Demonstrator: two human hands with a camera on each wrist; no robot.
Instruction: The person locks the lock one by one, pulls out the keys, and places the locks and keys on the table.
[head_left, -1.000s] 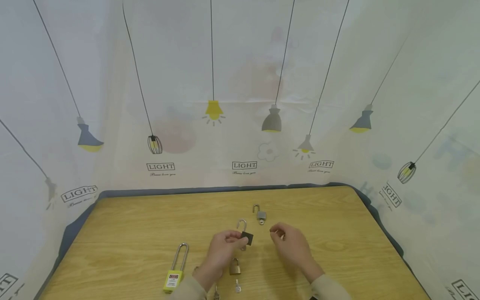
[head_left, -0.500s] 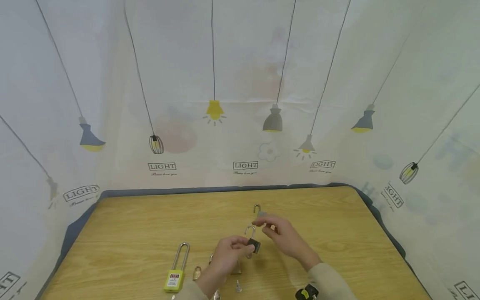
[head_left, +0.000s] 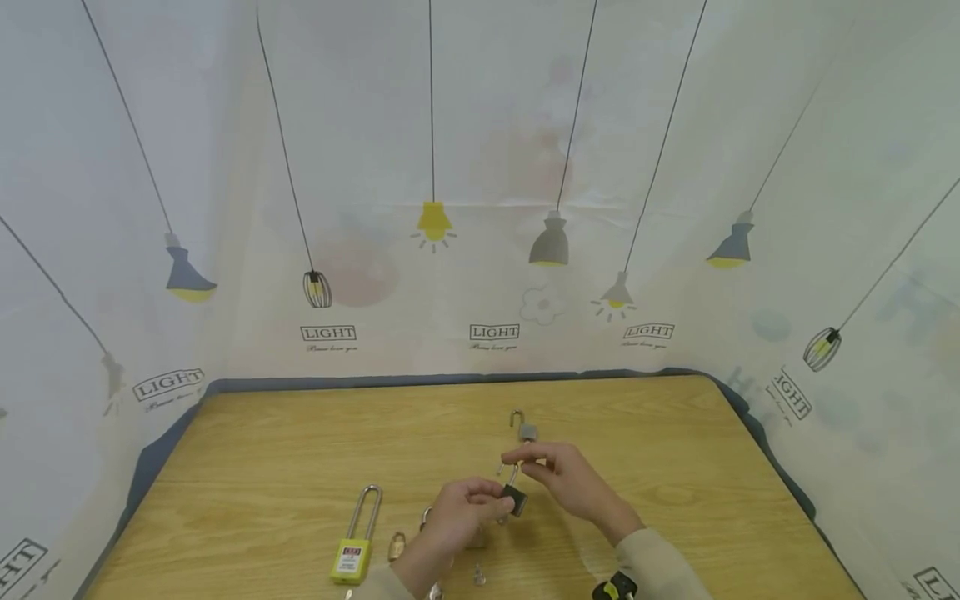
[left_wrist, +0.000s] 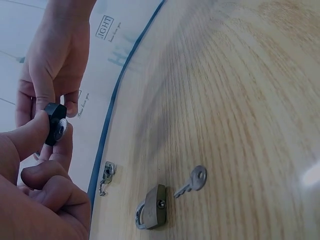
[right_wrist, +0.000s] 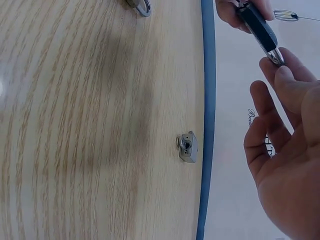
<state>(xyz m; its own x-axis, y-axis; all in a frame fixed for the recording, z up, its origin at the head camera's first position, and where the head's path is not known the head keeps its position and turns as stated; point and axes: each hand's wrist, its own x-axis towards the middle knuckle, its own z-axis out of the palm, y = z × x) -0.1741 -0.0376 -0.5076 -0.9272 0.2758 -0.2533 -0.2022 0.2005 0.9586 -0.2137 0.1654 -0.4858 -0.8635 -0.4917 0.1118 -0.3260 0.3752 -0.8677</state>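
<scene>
My left hand (head_left: 465,512) pinches a small black padlock (head_left: 514,500) by its body, between thumb and fingers. The padlock's silver shackle stands open, its free end clear of the body. A key (left_wrist: 61,129) with a round silver head sits in the padlock's underside. My right hand (head_left: 570,479) has come to the shackle (right_wrist: 276,57), pinching it between thumb and index finger while the other fingers stay loosely bent. Beyond the hands on the table lies a silver padlock (head_left: 528,432) with its shackle open.
On the wooden table (head_left: 247,467) lie a yellow long-shackle padlock (head_left: 350,560), a small brass padlock (head_left: 397,546), another brass-coloured padlock (left_wrist: 156,207) and a loose key (left_wrist: 192,181). A black-and-yellow item (head_left: 615,587) shows by the right sleeve. Lamp-printed cloth (head_left: 487,275) hangs behind.
My right hand has moved left from beside the black padlock to its shackle. The left hand has shifted slightly right and nearer, bringing the padlock along and tilting it.
</scene>
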